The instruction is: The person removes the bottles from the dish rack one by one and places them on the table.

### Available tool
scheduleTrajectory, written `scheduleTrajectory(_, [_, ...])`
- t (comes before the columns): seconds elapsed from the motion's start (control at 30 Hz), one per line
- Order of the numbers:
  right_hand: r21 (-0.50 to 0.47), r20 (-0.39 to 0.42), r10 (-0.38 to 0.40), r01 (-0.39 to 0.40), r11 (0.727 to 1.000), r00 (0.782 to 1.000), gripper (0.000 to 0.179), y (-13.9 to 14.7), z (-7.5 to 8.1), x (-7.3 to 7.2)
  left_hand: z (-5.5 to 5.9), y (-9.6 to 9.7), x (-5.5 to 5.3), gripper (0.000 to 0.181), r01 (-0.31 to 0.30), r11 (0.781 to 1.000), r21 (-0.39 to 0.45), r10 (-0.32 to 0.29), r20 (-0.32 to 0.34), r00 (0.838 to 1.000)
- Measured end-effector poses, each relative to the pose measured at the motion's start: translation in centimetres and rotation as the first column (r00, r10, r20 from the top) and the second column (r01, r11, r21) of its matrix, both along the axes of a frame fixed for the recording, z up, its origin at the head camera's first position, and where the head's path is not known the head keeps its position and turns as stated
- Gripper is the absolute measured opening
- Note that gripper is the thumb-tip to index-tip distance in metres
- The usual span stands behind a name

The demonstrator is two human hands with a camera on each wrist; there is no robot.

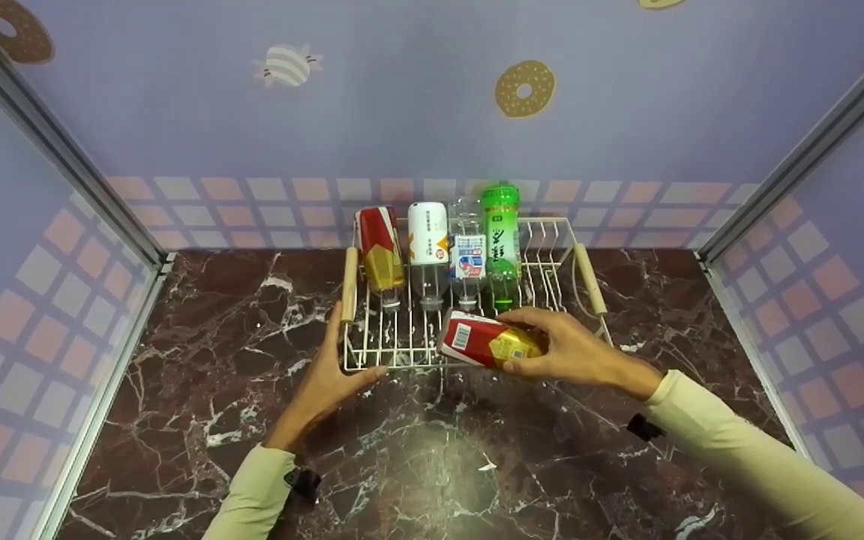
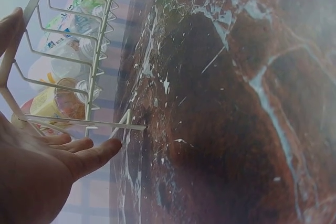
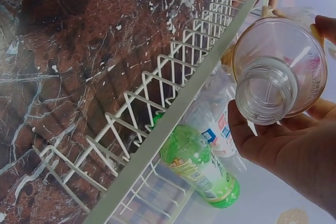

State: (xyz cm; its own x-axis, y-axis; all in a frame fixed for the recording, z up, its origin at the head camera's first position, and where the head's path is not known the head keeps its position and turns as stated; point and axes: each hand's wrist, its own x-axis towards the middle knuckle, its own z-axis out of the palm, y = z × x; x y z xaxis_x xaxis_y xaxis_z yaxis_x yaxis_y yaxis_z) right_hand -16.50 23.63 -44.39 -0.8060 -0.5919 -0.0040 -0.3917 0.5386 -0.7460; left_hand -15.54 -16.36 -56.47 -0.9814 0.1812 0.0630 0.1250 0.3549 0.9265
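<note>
My right hand [image 1: 571, 349] grips a plastic bottle [image 1: 484, 341] with a red and yellow label, tilted over the front of a white wire rack [image 3: 173, 109]. Its uncapped mouth [image 3: 265, 90] faces the right wrist camera. At the rack's left front corner is my left hand [image 1: 331, 382], fingers extended along the side and thumb at the front wire. Neck toward me, several bottles lean in the rack: another red and yellow one [image 1: 381, 244], a white-labelled one [image 1: 429, 232], a clear one with a small label [image 1: 469, 257] and a green one [image 1: 502, 232].
The rack has a wooden handle [image 1: 349, 285] on the left and another wooden handle [image 1: 590, 279] on the right. It stands on a dark marbled tabletop [image 1: 432, 465], near the back wall [image 1: 402, 112]. Side walls [image 1: 844, 300] enclose the table.
</note>
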Motion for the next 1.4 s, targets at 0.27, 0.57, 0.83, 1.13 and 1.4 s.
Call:
scheduleTrajectory(0.27, [0.015,-0.034,0.020,-0.020,1.000,0.999,0.072,-0.4,0.2,0.2,1.5,-0.2,0.7,0.126,0.005,0.999,-0.034,-0.007,-0.064,0.998])
scheduleTrajectory(0.57, [-0.004,-0.014,0.042,-0.042,0.999,0.999,0.072,-0.8,0.3,0.6,4.3,0.2,2.1,0.120,-0.014,0.989,-0.149,-0.013,-0.177,0.984])
scheduleTrajectory(0.83, [0.005,-0.022,0.065,-0.064,0.998,0.998,0.072,-1.2,0.3,1.2,6.4,1.6,3.5,0.109,0.030,0.985,-0.168,-0.078,-0.291,0.954])
scheduleTrajectory(1.13, [0.010,-0.011,0.098,-0.098,0.995,0.995,0.071,-1.9,0.2,2.1,8.6,3.6,5.4,0.105,0.155,0.965,-0.211,-0.209,-0.266,0.941])
scheduleTrajectory(1.4, [0.021,-0.027,0.155,-0.154,0.988,0.988,0.070,-2.4,0.1,2.6,9.4,5.2,6.6,0.105,0.228,0.924,-0.307,-0.326,-0.322,0.889])
